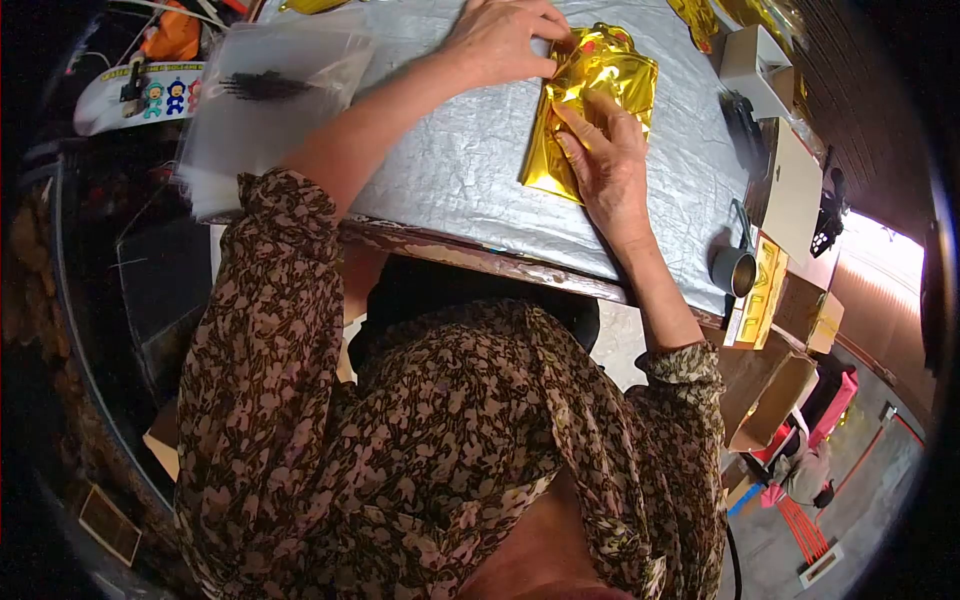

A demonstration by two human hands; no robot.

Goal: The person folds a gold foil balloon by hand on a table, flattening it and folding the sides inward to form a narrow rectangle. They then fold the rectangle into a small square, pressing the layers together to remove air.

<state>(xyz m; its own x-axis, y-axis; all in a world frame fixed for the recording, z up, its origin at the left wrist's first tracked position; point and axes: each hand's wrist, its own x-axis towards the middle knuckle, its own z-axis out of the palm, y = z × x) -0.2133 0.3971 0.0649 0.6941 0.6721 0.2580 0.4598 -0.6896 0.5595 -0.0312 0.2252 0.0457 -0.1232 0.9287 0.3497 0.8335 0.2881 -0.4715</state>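
Observation:
A folded piece of shiny gold foil [620, 78] with red marks near its far end lies flat on the silver-covered table. My left hand [500, 42] reaches to its upper left edge, fingers bent and closed at the foil; their tips are partly hidden. Over the lower middle of the foil is my right hand [612, 170], its thumb and fingers spread and resting on the surface. Left of my left forearm lies a stack of clear plastic bags [300, 60] with dark print.
Along the table's right side are a grey cup [735, 270], a black object [743, 125] and an open white box [755, 70]. More gold foil [692, 22] lies at the far right. The table's worn front edge [470, 250] runs before my body. Cardboard boxes [770, 400] stand at lower right.

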